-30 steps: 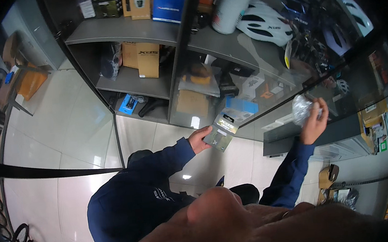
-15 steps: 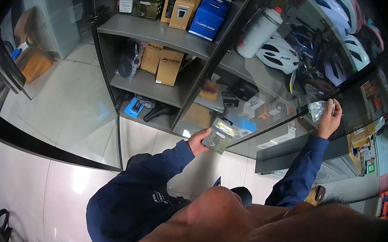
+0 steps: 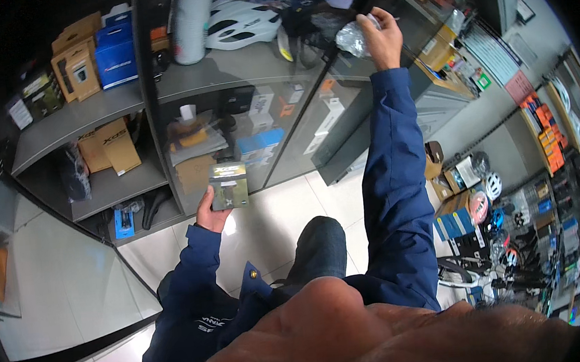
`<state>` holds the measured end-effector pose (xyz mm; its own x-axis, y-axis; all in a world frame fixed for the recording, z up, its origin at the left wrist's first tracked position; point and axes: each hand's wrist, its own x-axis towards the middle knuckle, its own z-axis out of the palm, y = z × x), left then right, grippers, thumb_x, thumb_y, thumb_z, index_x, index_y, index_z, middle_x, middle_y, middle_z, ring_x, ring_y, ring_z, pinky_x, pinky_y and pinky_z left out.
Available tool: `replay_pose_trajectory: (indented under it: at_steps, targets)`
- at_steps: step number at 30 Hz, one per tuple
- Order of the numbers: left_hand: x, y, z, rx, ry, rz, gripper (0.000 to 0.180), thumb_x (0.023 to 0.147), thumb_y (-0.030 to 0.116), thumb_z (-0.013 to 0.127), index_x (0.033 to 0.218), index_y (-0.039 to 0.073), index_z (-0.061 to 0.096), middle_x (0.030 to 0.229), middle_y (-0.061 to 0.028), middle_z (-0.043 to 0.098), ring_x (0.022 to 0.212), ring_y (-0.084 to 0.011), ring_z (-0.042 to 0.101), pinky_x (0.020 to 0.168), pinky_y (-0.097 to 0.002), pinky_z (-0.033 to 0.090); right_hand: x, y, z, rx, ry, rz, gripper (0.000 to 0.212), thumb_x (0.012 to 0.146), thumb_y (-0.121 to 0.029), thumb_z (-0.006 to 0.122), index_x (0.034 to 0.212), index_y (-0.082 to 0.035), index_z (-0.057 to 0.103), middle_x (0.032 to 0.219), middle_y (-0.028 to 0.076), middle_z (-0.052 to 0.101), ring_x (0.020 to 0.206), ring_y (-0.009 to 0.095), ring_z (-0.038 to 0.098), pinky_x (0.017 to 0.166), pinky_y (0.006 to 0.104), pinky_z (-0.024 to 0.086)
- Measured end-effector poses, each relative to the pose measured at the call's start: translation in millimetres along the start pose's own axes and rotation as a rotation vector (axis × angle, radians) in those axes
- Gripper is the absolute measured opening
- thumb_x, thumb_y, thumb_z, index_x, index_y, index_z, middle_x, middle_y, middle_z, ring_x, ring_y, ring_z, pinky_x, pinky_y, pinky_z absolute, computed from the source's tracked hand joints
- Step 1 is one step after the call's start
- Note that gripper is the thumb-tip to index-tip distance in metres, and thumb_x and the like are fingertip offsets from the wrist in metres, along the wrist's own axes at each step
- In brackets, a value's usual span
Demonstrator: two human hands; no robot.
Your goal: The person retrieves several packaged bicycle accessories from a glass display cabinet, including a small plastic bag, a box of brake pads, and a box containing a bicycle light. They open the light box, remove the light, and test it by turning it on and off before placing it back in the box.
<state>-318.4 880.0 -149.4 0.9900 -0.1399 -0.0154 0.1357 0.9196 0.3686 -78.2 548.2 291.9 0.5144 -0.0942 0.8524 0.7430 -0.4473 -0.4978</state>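
My left hand (image 3: 211,214) is closed on a small flat box (image 3: 229,186) with a dark green patterned front, held upright in front of the cabinet's lower glass. Farther up and to the right, my right hand (image 3: 384,38) pinches a crumpled clear plastic bag (image 3: 352,40). That hand is right beside the dark frame (image 3: 334,53) of a glass cabinet door; whether the fingers also touch the frame I cannot tell. What the bag contains is not readable. Behind the glass near the bag sits a white bicycle helmet (image 3: 242,25), next to a white bottle (image 3: 191,24).
Open shelves at the left hold a blue box (image 3: 116,55), brown cartons (image 3: 118,146) and a black saddle (image 3: 157,208). A glass door (image 3: 72,290) stands swung out at the lower left. To the right are a grey cabinet (image 3: 348,134) and wall racks with orange packages (image 3: 544,134).
My view has swung to the right, bringing more of the right-hand wall into sight. My right arm is stretched farther forward. Both hands keep the box and the bag.
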Motion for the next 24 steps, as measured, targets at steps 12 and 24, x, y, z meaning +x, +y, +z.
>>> replay_pose_trajectory:
  at_steps: [12, 24]
  targets:
    - [1, -14, 3, 0.018, 0.037, -0.043, 0.051, 0.109, 0.037, 0.058, 0.151, 0.009, 0.049, 0.146, -0.0109, 0.06, 0.136, -0.0298, 0.058, 0.116, -0.0522, 0.046, -7, -11, -53, 0.192, -0.089, 0.165, 0.049, 0.092, -0.033, 0.085, 0.124, 0.0, 0.066, 0.101, 0.001, 0.067, 0.085, 0.007, 0.061, 0.076, 0.0233, 0.05]
    - [18, -28, -27, 0.035, 0.08, -0.103, 0.049, 0.111, 0.036, 0.053, 0.152, 0.01, 0.049, 0.149, -0.0099, 0.059, 0.138, -0.0286, 0.056, 0.116, -0.0528, 0.045, -70, -52, -252, -0.282, 0.242, 0.237, 0.097, 0.082, -0.042, 0.092, 0.147, 0.015, 0.047, 0.121, 0.019, 0.071, 0.105, 0.02, 0.069, 0.093, 0.0289, 0.053]
